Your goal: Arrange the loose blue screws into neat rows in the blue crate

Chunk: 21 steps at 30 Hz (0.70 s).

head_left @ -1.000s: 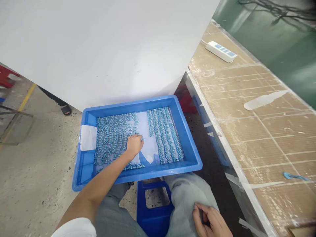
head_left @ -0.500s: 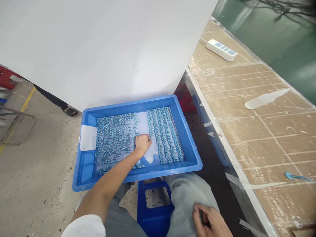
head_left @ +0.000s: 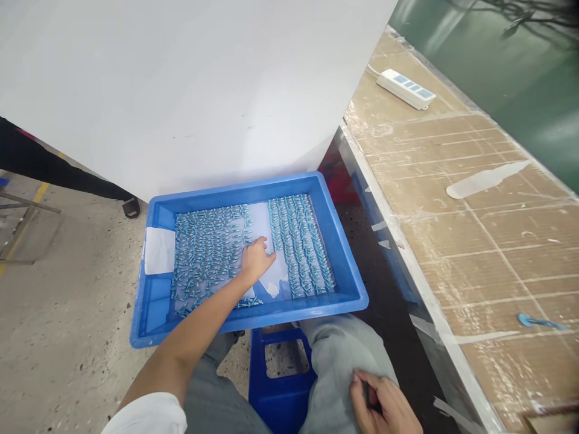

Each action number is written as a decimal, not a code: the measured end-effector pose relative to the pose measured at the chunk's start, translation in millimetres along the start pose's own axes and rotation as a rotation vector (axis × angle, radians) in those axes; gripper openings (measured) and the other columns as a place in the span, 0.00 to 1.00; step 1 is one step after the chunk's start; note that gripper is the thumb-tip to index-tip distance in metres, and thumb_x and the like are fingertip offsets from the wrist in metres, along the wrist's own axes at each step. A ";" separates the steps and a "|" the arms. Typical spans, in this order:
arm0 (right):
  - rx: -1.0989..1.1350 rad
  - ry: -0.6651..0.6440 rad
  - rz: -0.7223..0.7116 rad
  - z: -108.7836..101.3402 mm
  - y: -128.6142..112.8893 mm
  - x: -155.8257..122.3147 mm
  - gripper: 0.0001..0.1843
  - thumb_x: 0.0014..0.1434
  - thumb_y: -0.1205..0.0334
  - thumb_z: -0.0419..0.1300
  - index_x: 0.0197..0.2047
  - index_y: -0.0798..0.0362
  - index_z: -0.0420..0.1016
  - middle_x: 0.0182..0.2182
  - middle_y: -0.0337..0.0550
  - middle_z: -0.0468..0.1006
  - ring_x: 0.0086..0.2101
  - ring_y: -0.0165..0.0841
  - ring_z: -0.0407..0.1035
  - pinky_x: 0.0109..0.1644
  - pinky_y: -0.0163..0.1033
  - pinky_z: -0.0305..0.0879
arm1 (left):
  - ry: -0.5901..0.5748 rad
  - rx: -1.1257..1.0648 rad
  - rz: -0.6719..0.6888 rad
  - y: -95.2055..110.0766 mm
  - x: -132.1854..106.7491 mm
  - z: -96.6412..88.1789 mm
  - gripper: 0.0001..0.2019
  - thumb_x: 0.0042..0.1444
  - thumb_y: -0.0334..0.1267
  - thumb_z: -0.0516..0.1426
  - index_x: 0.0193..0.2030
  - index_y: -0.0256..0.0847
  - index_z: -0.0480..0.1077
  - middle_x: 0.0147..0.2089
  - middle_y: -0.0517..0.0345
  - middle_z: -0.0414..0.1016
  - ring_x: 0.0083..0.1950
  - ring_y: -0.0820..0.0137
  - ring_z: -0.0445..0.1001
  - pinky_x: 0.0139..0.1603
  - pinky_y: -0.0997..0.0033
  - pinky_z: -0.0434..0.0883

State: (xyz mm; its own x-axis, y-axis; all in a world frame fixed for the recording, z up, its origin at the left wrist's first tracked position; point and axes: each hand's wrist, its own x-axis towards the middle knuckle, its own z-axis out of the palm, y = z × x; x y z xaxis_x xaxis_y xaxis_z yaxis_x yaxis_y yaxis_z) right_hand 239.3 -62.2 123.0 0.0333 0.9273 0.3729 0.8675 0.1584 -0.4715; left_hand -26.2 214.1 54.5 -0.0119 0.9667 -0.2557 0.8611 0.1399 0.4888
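A blue plastic tray (head_left: 344,265) rests on my knees and a blue stool (head_left: 280,398). On a white sheet it holds several small blue parts: a loose scatter (head_left: 203,253) on the left and neat rows (head_left: 298,247) on the right. My left hand (head_left: 256,260) lies in the gap between them, fingers stretched toward the left edge of the rows, thumb raised. My right hand (head_left: 382,407) rests curled on my right thigh, with something small and dark between its fingers.
A white panel (head_left: 181,90) rises behind the tray. To the right stands a cardboard-covered bench (head_left: 474,211) with a white power strip (head_left: 406,88) and a small blue piece (head_left: 538,321). A white label (head_left: 159,250) hangs on the tray's left wall. Another person's sandalled foot (head_left: 131,207) is at left.
My left hand moved right from the loose scatter to the edge of the neat rows, and its fingers spread out. The right hand stayed on my thigh. Someone's leg came in at left.
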 end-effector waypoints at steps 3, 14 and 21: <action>0.010 -0.014 0.009 -0.2 1.3 -1.1 0.03 0.61 0.62 0.62 0.39 0.52 0.77 0.20 0.32 0.62 0.20 0.27 0.62 0.29 0.35 0.64 | -0.095 0.038 0.105 -20.3 -7.7 -7.1 0.20 0.52 0.31 0.60 0.53 0.41 0.74 0.50 0.52 0.78 0.49 0.65 0.76 0.54 0.68 0.69; -0.011 -0.003 -0.017 -1.3 -2.0 4.1 0.03 0.61 0.63 0.62 0.38 0.52 0.77 0.20 0.32 0.62 0.20 0.26 0.62 0.28 0.35 0.63 | -0.124 -0.036 0.118 -21.0 -1.9 16.8 0.09 0.55 0.34 0.60 0.43 0.41 0.78 0.42 0.53 0.80 0.45 0.66 0.77 0.53 0.68 0.71; -0.004 -0.019 0.007 -0.5 -2.4 1.9 0.04 0.60 0.63 0.62 0.38 0.51 0.77 0.20 0.32 0.62 0.20 0.26 0.62 0.27 0.35 0.63 | -0.094 -0.121 0.021 -11.3 2.6 24.7 0.10 0.54 0.34 0.63 0.44 0.40 0.76 0.39 0.56 0.82 0.42 0.67 0.79 0.50 0.69 0.71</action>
State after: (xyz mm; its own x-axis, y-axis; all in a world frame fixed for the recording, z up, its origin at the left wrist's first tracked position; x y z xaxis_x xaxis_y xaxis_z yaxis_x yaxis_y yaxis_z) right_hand 237.6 -61.0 125.2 0.0299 0.9347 0.3543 0.8692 0.1507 -0.4709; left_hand -23.3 209.8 27.8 0.0576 0.9461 -0.3187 0.7928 0.1506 0.5905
